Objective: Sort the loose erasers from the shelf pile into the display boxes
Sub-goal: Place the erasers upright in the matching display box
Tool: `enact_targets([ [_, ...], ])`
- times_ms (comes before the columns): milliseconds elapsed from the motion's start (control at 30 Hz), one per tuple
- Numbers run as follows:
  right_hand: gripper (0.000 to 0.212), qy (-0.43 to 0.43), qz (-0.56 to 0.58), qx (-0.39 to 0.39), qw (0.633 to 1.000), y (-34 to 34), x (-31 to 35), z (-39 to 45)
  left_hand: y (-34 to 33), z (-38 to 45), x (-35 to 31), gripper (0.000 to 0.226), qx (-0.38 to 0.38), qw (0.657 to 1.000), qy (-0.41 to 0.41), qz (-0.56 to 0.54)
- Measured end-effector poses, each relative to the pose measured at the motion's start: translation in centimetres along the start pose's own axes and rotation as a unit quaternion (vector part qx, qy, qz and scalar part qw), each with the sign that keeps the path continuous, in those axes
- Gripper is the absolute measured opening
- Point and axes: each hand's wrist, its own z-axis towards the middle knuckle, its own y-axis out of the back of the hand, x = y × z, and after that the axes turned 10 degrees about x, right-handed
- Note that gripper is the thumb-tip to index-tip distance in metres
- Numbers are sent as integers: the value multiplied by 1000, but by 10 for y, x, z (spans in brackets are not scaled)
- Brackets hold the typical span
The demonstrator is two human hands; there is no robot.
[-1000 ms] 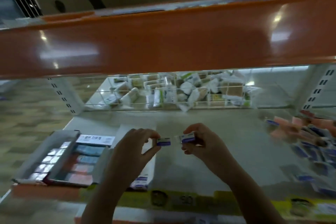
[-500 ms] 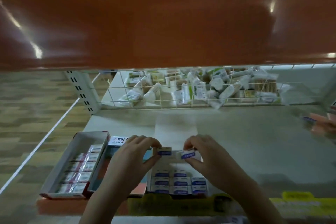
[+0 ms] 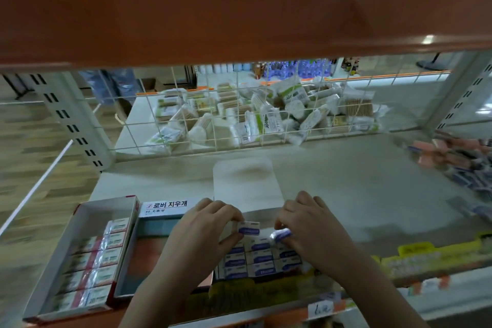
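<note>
Right now both hands hover over the middle box [image 3: 255,261] at the shelf's front edge, each pinching one blue-banded eraser. The left hand [image 3: 202,231] holds its eraser [image 3: 249,228] between thumb and fingertips, flat face up, long axis running left to right, just above the back row of the box. The right hand [image 3: 311,229] pinches a second eraser [image 3: 281,235] that looks tilted, one end dipping toward the box; motion blur keeps me from saying more about its angle.

Below them the box already carries rows of the same blue-banded erasers, long sides across, packed toward the near edge. The open space lies at the back, directly beneath the two held pieces, so I'd judge the drop is short and nearly straight down. The left eraser already matches the lie of the rows; the right one would likely need levelling first. The left hand seems a touch nearer the gap.

Off to the left sits another box [image 3: 87,255] with pink-banded erasers, and between the two a lid [image 3: 166,208] with Korean print. The loose pile [image 3: 458,165] lies well apart on the right side of the shelf [image 3: 346,176], blurred.
</note>
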Motion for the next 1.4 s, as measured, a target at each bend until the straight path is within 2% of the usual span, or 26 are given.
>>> enact_targets([
  [200, 15, -14, 11, 10, 1000, -4, -2, 2, -2, 3, 2, 26, 8, 1000, -14, 7],
  [367, 25, -6, 19, 44, 999, -3, -5, 2, -2, 11, 2, 25, 16, 1000, -18, 17],
  [633, 25, 0, 32, 46, 998, -1, -8, 4, -10, 23, -9, 26, 32, 998, 20, 55],
  [700, 21, 1, 79, 26, 997, 3, -13, 2, -14, 26, -16, 24, 36, 997, 29, 65],
  [800, 11, -30, 155, -44, 987, 10, -25, -2, -17, 33, -23, 24, 34, 996, 41, 76],
  [900, 19, -98, 161, -74, 979, 10, -33, -9, -19, 40, -30, 25, 46, 994, 43, 92],
  [967, 23, -130, 168, -52, 976, 6, -35, -11, -23, 45, -35, 25, 52, 994, 42, 91],
  [1100, 13, -142, 186, -18, 972, 2, -34, -9, -31, 52, -44, 25, 71, 995, 41, 56],
  [1233, 12, -142, 187, -14, 972, 0, -34, -9, -38, 51, -43, 29, 92, 995, 41, 9],
  [1400, 13, -140, 193, -16, 971, -1, -35, -10, -38, 50, -40, 27, 79, 996, 30, 17],
])
